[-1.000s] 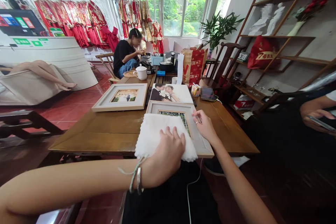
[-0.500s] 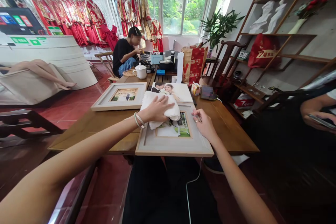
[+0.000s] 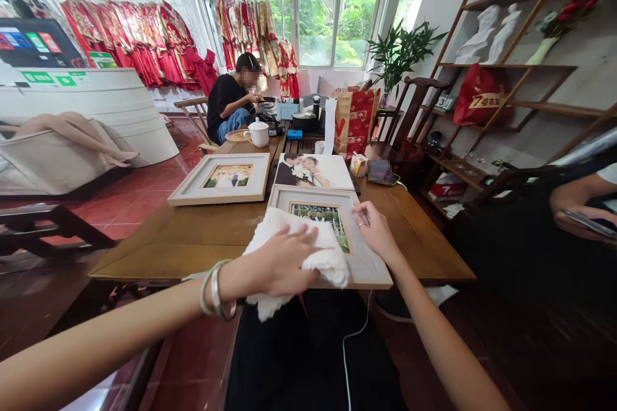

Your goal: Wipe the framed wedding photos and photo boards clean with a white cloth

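Observation:
My left hand (image 3: 282, 260) presses a white cloth (image 3: 272, 231) onto the near part of a framed photo, with one corner of the cloth hanging over the table's front edge. This picture frame (image 3: 371, 270) has a pale wood border and a grey mat, and the cloth hides part of its photo. Curled fingers of my right hand (image 3: 373, 228) hold the frame's right side. Just behind it lies an unframed wedding photo panel (image 3: 332, 170). A second picture frame (image 3: 193, 189) rests on the table to the left.
On the wooden table (image 3: 193, 237) stand a white lidded cup (image 3: 259, 133), a small box (image 3: 358, 165) and a red and tan paper bag (image 3: 359, 119). Another person (image 3: 229, 99) sits at the far end. At the right, a person's hand (image 3: 578, 209) holds a phone.
My left hand has drawn the cloth toward me, from the frame's upper part to its near edge, uncovering the upper part of the photo. My right hand has stayed in place.

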